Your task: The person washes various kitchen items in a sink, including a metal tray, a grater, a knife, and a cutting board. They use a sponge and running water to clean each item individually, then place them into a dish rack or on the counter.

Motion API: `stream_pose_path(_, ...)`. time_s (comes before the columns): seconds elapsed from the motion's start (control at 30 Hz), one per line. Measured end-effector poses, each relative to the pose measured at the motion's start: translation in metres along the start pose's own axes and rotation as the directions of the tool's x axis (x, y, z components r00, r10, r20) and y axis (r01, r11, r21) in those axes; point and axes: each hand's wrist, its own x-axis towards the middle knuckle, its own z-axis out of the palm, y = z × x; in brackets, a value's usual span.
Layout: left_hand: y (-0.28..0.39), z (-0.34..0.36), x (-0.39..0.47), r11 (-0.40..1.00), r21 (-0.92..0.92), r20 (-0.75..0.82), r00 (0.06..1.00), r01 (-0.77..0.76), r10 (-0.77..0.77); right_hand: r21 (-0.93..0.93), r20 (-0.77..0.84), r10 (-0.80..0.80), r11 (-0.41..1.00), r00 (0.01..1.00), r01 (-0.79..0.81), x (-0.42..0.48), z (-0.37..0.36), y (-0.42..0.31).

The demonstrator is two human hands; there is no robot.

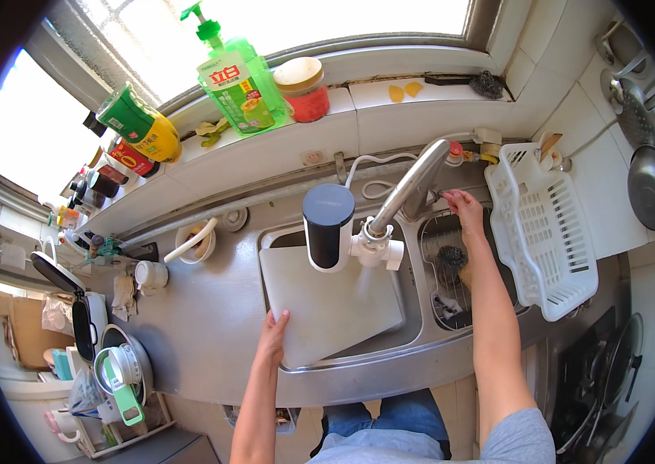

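A flat pale-grey board [321,307], probably a cutting board, lies tilted across the large steel sink basin [410,325]. My left hand [273,337] grips its left edge, thumb on top and the fingers partly hidden beneath. Water [365,282] sprays onto the board from a white outlet [388,255] on the steel faucet [405,180]. At the faucet's base, the fingertips of my right hand [465,211] pinch the lever handle [437,195]. A white and black water filter [328,232] with a dark blue cap hangs over the board, left of the outlet.
The smaller basin holds a wire rack [437,232] and a steel scourer [452,256], under my right forearm. A white dish rack [553,232] stands on the right. On the sill are a green detergent bottle [237,95] and a red tub [304,98]. A bowl [202,252] sits left of the sink.
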Motion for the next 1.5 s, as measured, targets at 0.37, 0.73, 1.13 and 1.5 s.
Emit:
stream_pose_path(0.37,0.023,0.026,-0.002,0.992,0.106,-0.052,0.996,0.072,-0.067,-0.962,0.254,-0.061,0.092,0.965,0.258,-0.078,-0.059,0.073)
stream_pose_path(0.73,0.014,0.019,-0.023,0.991,-0.036,-0.076,0.989,0.127,-0.129,-0.620,0.115,-0.246,0.739,0.962,0.263,-0.158,0.036,0.040)
stream_pose_path(1.13,0.042,-0.058,-0.092,0.952,-0.299,0.087,0.996,0.062,-0.037,-0.396,0.254,-0.096,0.898,0.963,0.193,-0.291,0.103,-0.026)
stream_pose_path(1.5,-0.021,-0.032,-0.020,0.909,-0.318,0.272,0.944,0.271,-0.187,-0.458,0.669,-0.345,0.506,0.658,0.731,-0.265,0.152,0.022)
